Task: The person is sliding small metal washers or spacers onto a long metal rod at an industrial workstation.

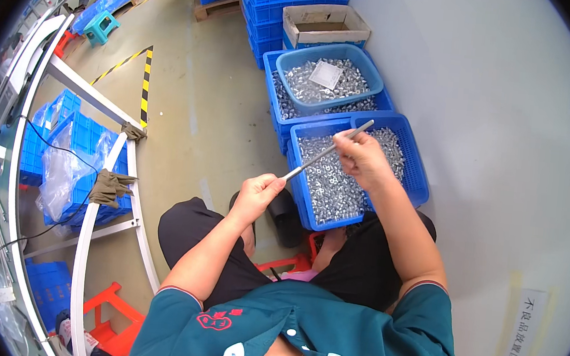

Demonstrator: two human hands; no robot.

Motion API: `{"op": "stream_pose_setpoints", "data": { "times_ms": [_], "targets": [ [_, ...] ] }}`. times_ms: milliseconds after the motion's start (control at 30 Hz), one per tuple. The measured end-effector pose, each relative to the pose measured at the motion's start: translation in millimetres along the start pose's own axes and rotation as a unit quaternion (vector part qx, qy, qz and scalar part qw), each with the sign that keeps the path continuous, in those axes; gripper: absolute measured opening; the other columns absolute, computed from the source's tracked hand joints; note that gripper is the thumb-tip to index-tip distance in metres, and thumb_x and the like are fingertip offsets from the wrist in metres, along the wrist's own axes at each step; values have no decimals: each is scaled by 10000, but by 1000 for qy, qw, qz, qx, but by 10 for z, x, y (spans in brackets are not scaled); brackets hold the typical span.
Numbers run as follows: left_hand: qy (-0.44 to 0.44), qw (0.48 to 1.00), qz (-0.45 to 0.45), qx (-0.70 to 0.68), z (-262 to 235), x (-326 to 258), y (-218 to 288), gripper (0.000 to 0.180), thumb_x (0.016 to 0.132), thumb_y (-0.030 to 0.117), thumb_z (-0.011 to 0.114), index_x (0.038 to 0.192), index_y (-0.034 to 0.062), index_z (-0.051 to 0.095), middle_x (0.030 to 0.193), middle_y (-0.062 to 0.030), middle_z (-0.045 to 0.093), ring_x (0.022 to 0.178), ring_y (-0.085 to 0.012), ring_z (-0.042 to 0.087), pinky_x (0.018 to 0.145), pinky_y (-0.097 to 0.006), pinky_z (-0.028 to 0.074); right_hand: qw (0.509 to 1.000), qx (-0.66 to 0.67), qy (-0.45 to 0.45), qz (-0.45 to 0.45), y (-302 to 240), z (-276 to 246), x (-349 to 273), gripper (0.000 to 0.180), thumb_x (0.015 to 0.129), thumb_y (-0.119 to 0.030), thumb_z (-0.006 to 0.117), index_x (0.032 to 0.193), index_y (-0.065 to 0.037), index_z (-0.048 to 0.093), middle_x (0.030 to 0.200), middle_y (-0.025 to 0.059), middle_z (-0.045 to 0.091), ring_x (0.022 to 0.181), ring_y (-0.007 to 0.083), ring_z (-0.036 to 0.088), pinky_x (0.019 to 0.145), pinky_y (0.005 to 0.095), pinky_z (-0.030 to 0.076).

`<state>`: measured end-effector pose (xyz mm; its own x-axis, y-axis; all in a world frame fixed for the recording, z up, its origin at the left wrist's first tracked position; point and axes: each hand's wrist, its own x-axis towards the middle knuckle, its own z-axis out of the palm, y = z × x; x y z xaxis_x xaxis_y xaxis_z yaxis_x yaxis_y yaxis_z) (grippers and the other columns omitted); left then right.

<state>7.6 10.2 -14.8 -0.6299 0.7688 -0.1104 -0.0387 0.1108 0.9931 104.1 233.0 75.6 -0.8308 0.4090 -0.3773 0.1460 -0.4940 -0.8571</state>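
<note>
A thin grey metal rod (322, 153) slants up to the right between my two hands, over the near blue crate. My left hand (259, 195) is closed round its lower end. Near the upper end, my right hand (362, 157) pinches the rod, and its tip sticks out past the fingers. Below the rod, many small shiny metal parts (328, 190) fill the blue crate (304, 211). Whether any of these parts sit on the rod cannot be made out.
Behind the near crate, a light blue basket (371, 69) of similar parts holds a white card (326, 75). A cardboard box (353, 37) and stacked blue crates (266, 15) stand farther back. A white-framed bench (86, 248) is at left, a pale wall (495, 130) at right.
</note>
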Motion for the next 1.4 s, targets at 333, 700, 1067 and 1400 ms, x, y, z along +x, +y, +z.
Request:
{"op": "stream_pose_setpoints", "data": {
  "times_ms": [333, 700, 1067, 1400],
  "targets": [
    [29, 999, -33, -23, -8, 84, 96, 372, 899, 294, 570, 628, 50, 497, 561, 81, 367, 529, -27, 306, 457, -229, 252, 989, 94, -21, 110, -51, -175, 29, 244, 868, -84, 475, 1054, 65, 526, 767, 64, 522, 487, 66, 397, 363, 170, 265],
    [26, 1000, 4, 10, -115, -40, -19, 338, 887, 294, 589, 675, 35, 539, 574, 77, 375, 555, -31, 325, 473, -231, 270, 977, 191, -94, 17, -197, -427, 70, 219, 917, -285, 523, 895, -68, 542, 662, -3, 500, 436, 41, 374, 352, 171, 247],
    [28, 998, 5, 58, -128, -88, 43, 337, 877, 300, 598, 691, 22, 554, 564, 45, 397, 558, -47, 352, 488, -241, 307, 997, 69, -30, -12, -266, -312, 13, 281, 894, -308, 568, 916, -29, 592, 650, -16, 486, 445, 34, 381, 365, 164, 245],
    [32, 999, -15, 37, -61, -17, 79, 334, 889, 302, 582, 686, 40, 547, 558, 67, 369, 534, -37, 320, 462, -239, 272, 987, -35, -119, 98, 30, 38, -16, 276, 894, -237, 566, 1041, -5, 591, 661, -12, 484, 465, 33, 382, 375, 167, 234]
  ]
}}
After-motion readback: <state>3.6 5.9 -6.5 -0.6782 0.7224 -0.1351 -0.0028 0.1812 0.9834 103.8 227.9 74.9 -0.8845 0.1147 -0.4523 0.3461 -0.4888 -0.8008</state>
